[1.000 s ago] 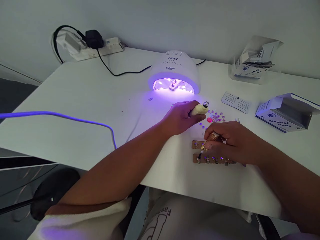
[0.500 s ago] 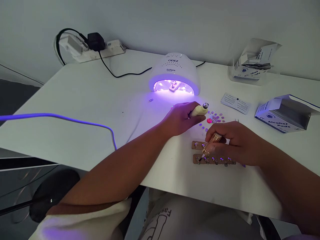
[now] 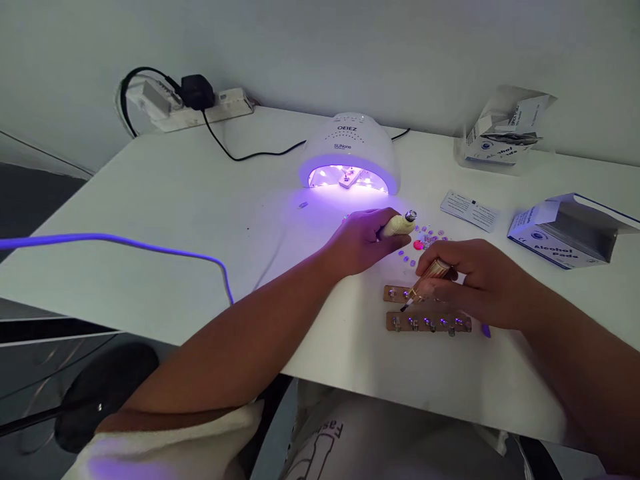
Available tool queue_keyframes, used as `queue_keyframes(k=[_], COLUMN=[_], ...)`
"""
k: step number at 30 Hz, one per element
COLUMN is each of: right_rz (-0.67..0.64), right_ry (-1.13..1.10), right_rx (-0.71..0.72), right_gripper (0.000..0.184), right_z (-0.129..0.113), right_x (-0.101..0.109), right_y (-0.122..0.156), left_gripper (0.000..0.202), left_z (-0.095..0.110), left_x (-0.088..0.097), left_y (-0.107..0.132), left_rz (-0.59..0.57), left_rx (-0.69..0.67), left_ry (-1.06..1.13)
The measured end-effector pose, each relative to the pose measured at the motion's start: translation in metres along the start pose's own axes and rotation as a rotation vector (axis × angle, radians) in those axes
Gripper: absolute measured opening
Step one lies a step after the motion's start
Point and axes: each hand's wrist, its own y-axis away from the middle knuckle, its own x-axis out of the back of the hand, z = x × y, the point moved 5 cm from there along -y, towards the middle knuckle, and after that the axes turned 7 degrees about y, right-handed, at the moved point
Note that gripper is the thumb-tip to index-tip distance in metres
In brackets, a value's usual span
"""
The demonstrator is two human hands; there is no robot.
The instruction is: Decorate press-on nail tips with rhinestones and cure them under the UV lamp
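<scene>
My left hand (image 3: 367, 240) is closed around a cream nail polish bottle (image 3: 397, 225) whose shiny narrow neck points up and right. In my right hand (image 3: 467, 277) is a gold-capped nail polish brush (image 3: 434, 272), its dark tip slanting down to the left. That tip is just above the left end of the nearer brown strip (image 3: 423, 313), apart from the small clear pieces set along it. A second brown strip (image 3: 399, 293) lies behind, partly hidden by my right hand. Beyond are small gems (image 3: 434, 235) and a red round piece (image 3: 419, 245).
A white nail lamp (image 3: 350, 143) glows purple, with a small strip inside. Alcohol pad boxes (image 3: 550, 237) and a printed card (image 3: 469, 211) lie at right. A power strip (image 3: 235, 103) stands back left, and a purple-lit cable (image 3: 125, 243) crosses the table's left side.
The brush tip has lifted off the leftmost piece on the nearer strip and moved slightly away from me. My left hand keeps its hold on the bottle.
</scene>
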Motion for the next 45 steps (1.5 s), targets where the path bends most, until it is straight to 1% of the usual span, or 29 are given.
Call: queue_keyframes(k=[2, 5, 7, 10, 14, 20, 24, 26, 29, 32, 35, 40, 45], right_rz=[0.067, 0.204, 0.327, 0.500, 0.612, 0.663, 0.662, 0.641, 0.575, 0.489, 0.423, 0.448, 0.416], right_ry=[-0.007, -0.071, -0.115, -0.141, -0.169, -0.149, -0.110, -0.071, 0.063, 0.172, 0.210, 0.242, 0.217], right_rx=[0.002, 0.032, 0.041, 0.012, -0.002, 0.091, 0.076, 0.061, 0.047, 0.089, 0.128, 0.116, 0.099], right_gripper=[0.013, 0.012, 0.012, 0.012, 0.010, 0.009, 0.013, 0.014, 0.015, 0.017, 0.018, 0.020, 0.020], right_z=[0.003, 0.007, 0.012, 0.019, 0.022, 0.024, 0.023, 0.021, 0.017, 0.014, 0.013, 0.014, 0.014], right_x=[0.009, 0.023, 0.033, 0.045, 0.052, 0.049, 0.047, 0.047, 0.042, 0.034, 0.026, 0.027, 0.029], right_y=[0.003, 0.008, 0.011, 0.016, 0.020, 0.020, 0.019, 0.017, 0.014, 0.007, 0.003, 0.003, 0.005], left_gripper=[0.018, 0.019, 0.021, 0.022, 0.022, 0.027, 0.027, 0.027, 0.026, 0.023, 0.022, 0.021, 0.022], left_z=[0.000, 0.004, 0.009, 0.017, 0.024, 0.024, 0.026, 0.026, 0.027, 0.028, 0.030, 0.032, 0.031], left_x=[0.000, 0.001, 0.001, 0.000, -0.002, -0.007, -0.007, -0.007, -0.008, -0.009, -0.009, -0.009, -0.009], left_y=[0.000, 0.001, 0.003, 0.005, 0.008, 0.010, 0.010, 0.010, 0.011, 0.011, 0.011, 0.011, 0.011], left_rz=[-0.002, -0.014, -0.045, -0.118, -0.188, -0.246, -0.248, -0.251, -0.258, -0.253, -0.240, -0.219, -0.232], left_rx=[-0.005, -0.037, -0.070, -0.115, -0.164, -0.171, -0.170, -0.174, -0.174, -0.160, -0.158, -0.163, -0.156], left_ry=[0.001, -0.031, -0.085, -0.163, -0.218, -0.280, -0.271, -0.275, -0.316, -0.367, -0.393, -0.395, -0.403])
